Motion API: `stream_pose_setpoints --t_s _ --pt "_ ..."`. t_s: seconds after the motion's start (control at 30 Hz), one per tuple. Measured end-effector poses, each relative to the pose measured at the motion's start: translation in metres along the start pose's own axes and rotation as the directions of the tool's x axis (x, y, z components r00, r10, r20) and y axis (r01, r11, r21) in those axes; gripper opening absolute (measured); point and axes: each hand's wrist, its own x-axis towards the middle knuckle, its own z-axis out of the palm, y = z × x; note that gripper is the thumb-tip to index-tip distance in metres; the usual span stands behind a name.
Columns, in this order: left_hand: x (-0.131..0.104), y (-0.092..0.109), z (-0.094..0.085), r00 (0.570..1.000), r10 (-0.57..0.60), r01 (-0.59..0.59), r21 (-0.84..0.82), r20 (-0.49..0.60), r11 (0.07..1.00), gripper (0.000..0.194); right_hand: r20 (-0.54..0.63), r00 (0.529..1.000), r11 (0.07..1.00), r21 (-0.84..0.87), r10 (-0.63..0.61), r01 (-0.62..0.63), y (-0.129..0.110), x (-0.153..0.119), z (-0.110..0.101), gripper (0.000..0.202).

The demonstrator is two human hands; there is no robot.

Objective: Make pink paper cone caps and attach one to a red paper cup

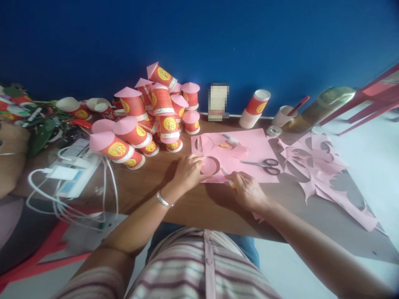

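A pink sheet (255, 145) lies flat on the brown table (187, 211). On its front left part rests a round ring (219, 165), and the fingers of my left hand (189, 171) are closed on the ring's left edge. My right hand (247, 189) grips a pen-like tool (227, 177), whose tip points at the ring's right side. Scissors (263, 165) with dark handles lie on the sheet to the right. Behind the ring are a marker (230, 140), a small orange cap (223, 146) and a drawn circle.
Red paper cups (170, 123) with pink cone tops are piled at the back left. A white power strip (75, 178) with cables lies left. Cut pink scraps (324, 166), a tape roll (274, 131), a pen cup (283, 115) and a bottle (324, 104) are right.
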Motion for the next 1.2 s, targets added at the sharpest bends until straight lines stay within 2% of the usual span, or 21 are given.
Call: stream_pose_setpoints --t_s 0.27,0.43,0.7,0.97,1.2 --pt "0.000 -0.001 0.003 1.000 -0.002 0.002 -0.010 -0.011 1.000 0.046 -0.036 0.997 0.997 0.023 -0.074 0.074 -0.011 0.001 -0.003 0.023" --pt "0.000 -0.002 0.004 1.000 -0.007 0.006 -0.020 -0.017 1.000 0.049 -0.016 0.995 0.994 0.053 -0.094 0.095 -0.017 0.002 -0.006 0.025" --pt "0.000 -0.003 0.004 1.000 -0.001 0.000 -0.012 -0.012 1.000 0.055 -0.015 0.990 0.990 -0.022 -0.139 0.138 -0.029 0.006 -0.009 0.023" --pt "0.001 -0.001 0.002 1.000 -0.017 0.016 -0.031 -0.016 0.999 0.048 0.034 0.989 0.989 -0.001 -0.147 0.147 -0.034 0.002 -0.006 0.023" --pt "0.002 0.002 -0.004 1.000 -0.030 0.029 -0.074 -0.007 0.997 0.036 0.051 0.982 0.977 -0.097 -0.184 0.188 -0.036 0.003 -0.007 0.022"
